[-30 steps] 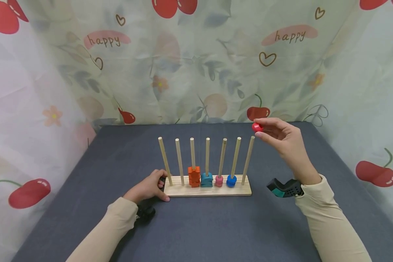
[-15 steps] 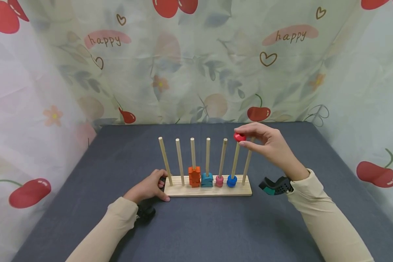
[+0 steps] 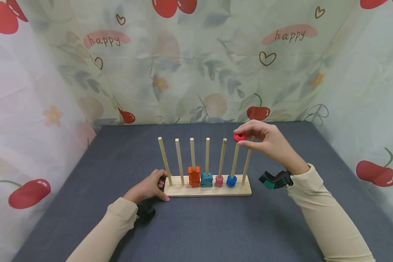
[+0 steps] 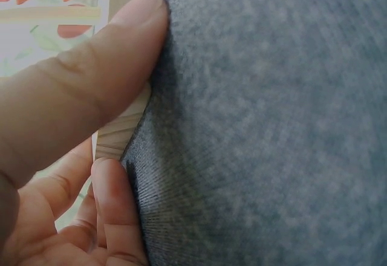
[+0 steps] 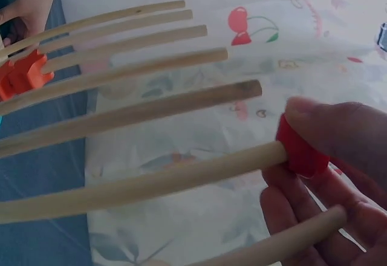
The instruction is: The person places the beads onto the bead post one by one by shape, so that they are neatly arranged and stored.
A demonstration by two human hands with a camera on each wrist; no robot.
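My right hand pinches a red bead between thumb and fingers. The bead sits at the tip of the second peg from the right; in the right wrist view the peg's end meets the bead. Whether the peg has entered its hole cannot be seen. My left hand grips the left end of the wooden peg board, with the thumb over its front edge. Pegs along the board carry orange pieces, teal pieces, pink beads and blue beads.
The rightmost peg stands bare just under my right hand. Two bare pegs, including the leftmost peg, rise near my left hand. A dark grey cloth covers the table, and a printed curtain closes off the back.
My right hand has brought the red bead left and slightly down, from above the rightmost peg to the tip of the peg beside it. My left hand has stayed on the board.
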